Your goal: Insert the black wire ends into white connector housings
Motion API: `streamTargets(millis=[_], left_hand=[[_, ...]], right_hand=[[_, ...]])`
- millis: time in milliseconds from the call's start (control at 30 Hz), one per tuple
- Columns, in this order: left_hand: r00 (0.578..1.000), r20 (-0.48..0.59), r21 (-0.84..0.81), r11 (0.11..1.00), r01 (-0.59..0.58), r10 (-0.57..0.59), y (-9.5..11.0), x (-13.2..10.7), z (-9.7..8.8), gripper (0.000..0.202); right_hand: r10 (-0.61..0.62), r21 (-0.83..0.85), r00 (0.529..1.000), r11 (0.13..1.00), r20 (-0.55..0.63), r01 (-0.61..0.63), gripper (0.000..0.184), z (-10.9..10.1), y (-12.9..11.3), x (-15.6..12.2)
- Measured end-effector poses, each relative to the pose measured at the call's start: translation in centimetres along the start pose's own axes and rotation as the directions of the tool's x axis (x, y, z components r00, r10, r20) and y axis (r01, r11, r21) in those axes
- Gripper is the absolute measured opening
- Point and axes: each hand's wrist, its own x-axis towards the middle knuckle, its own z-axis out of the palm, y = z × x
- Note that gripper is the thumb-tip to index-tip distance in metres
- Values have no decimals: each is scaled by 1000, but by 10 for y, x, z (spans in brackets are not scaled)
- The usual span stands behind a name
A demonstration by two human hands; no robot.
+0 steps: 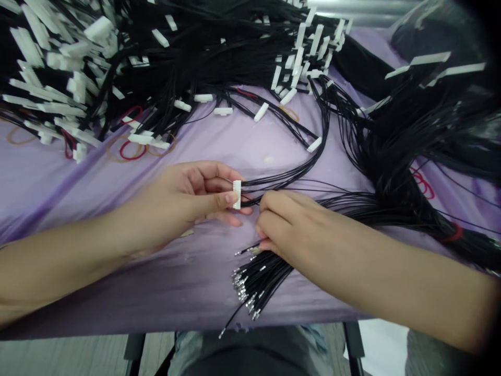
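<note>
Between the thumb and fingers of my left hand (195, 196) is a small white connector housing (237, 195). Several thin black wires (282, 180) run from its right side and curve up to the pile behind. Just right of the housing, my right hand (285, 216) is closed in a pinch on a black wire, whose tip is hidden by the fingers. Below that hand lies a bundle of loose black wires (270, 271) with bare metal terminals at their ends, pointing left and toward the table's front edge.
A purple cloth (211, 141) covers the table. Black cables with white connectors (74, 78) are heaped along the back and left. A thick wire bundle (391, 151) lies at right. Red and yellow rubber bands (133, 150) lie among them. Chair parts (135, 350) show below the front edge.
</note>
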Motion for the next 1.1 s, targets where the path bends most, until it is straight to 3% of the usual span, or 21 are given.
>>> streamTargets(millis=[100,167,267,367,533,700,933,1100], left_hand=[[1000,1,3,1000,-5,5,0,0,0,12],[1000,2,3,1000,2,-2,0,0,0,12],[1000,24,12,1000,0,0,1,0,0,12],[999,35,15,1000,-12,12,0,0,0,12],[1000,29,11,1000,-10,9,1,-1,0,13],[997,72,-11,1000,-19,20,3,-1,0,11],[998,59,1,1000,13,-13,2,-2,1,15],[997,75,11,1000,8,-9,2,-2,2,16]], right_hand=[[14,11,1000,1000,-4,-14,5,-5,-1,0],[92,111,996,990,-10,-90,7,-10,1,2],[230,283,969,927,88,-245,3,-18,8,5],[280,429,949,846,146,-316,9,-24,13,7],[360,562,930,754,79,-339,13,-32,15,7],[372,598,927,755,-55,-268,7,-37,20,11],[510,529,860,722,28,-445,8,-32,24,13],[552,497,834,718,23,-488,10,-34,25,11]])
